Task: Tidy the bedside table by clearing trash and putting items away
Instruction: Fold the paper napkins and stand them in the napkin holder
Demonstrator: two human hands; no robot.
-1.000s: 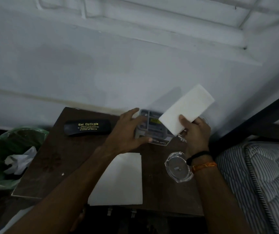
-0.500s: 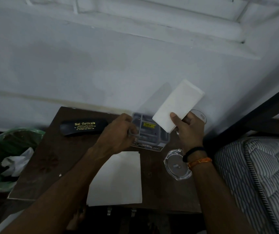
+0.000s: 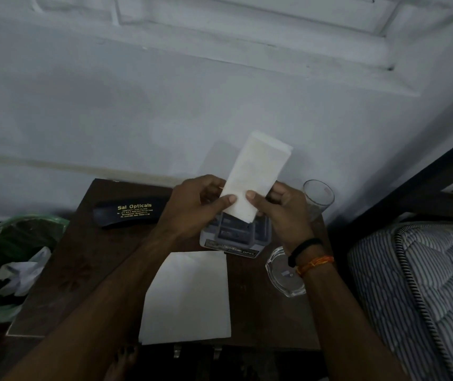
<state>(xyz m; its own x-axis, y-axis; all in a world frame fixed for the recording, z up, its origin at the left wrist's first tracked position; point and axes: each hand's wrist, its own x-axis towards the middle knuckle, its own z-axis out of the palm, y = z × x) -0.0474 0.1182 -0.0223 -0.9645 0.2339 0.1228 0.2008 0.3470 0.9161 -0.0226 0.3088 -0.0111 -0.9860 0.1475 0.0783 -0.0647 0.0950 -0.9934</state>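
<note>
A folded white paper [image 3: 255, 174] stands upright above the back of the dark wooden bedside table [image 3: 88, 257]. My left hand [image 3: 192, 207] pinches its lower left edge and my right hand [image 3: 280, 213] pinches its lower right edge. Under both hands a small clear plastic box [image 3: 236, 237] with compartments rests on the table. A black glasses case [image 3: 132, 211] printed "Sai Opticals" lies at the back left. A larger white sheet [image 3: 189, 295] lies flat at the front.
A drinking glass [image 3: 318, 196] stands at the back right by the wall. A glass ashtray [image 3: 283, 273] sits near my right wrist. A green-lined bin [image 3: 3, 251] with crumpled trash stands left of the table. A striped mattress [image 3: 417, 284] is on the right.
My left hand has left the plastic box and risen to grip the folded paper along with the right hand. The paper has turned more upright.
</note>
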